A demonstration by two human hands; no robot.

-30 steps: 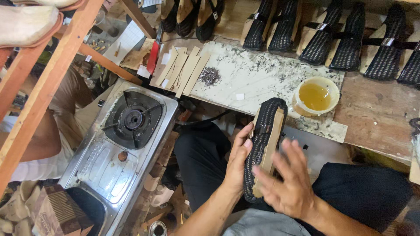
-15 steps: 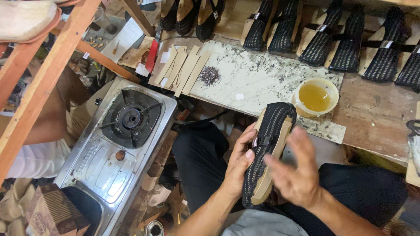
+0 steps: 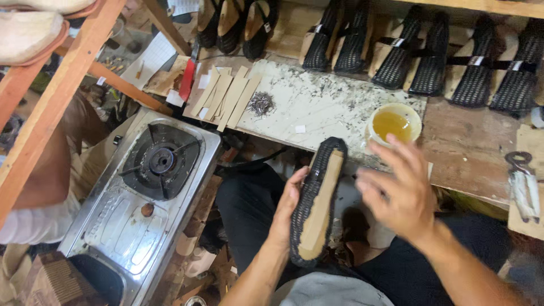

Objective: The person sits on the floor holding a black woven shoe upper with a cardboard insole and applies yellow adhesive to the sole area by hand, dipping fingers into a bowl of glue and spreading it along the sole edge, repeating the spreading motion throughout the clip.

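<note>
Fingers of the left hand [image 3: 289, 207] wrap the edge of a black woven shoe upper with a tan sole board [image 3: 316, 204], holding it sole-side up over the person's lap, its toe end pointing toward the worktop [image 3: 470, 153]. The right hand [image 3: 399, 190] is open with fingers spread, just beside the shoe and apart from it; it is blurred, so I cannot tell whether a fingertip grazes the shoe's edge. Just beyond the right hand, a small cream bowl of yellow glue [image 3: 395, 123] stands on a speckled white slab [image 3: 323, 107] laid on the worktop. On that slab lie a little heap of small dark nails [image 3: 261, 103] and a fan of tan card strips [image 3: 226, 93]. Along the back, a row of black woven shoes on lasts [image 3: 419, 54] leans against the wall. Metal pincers [image 3: 521, 181] lie at the right edge. Left of the lap sits a steel single-burner gas stove [image 3: 141, 198].
</note>
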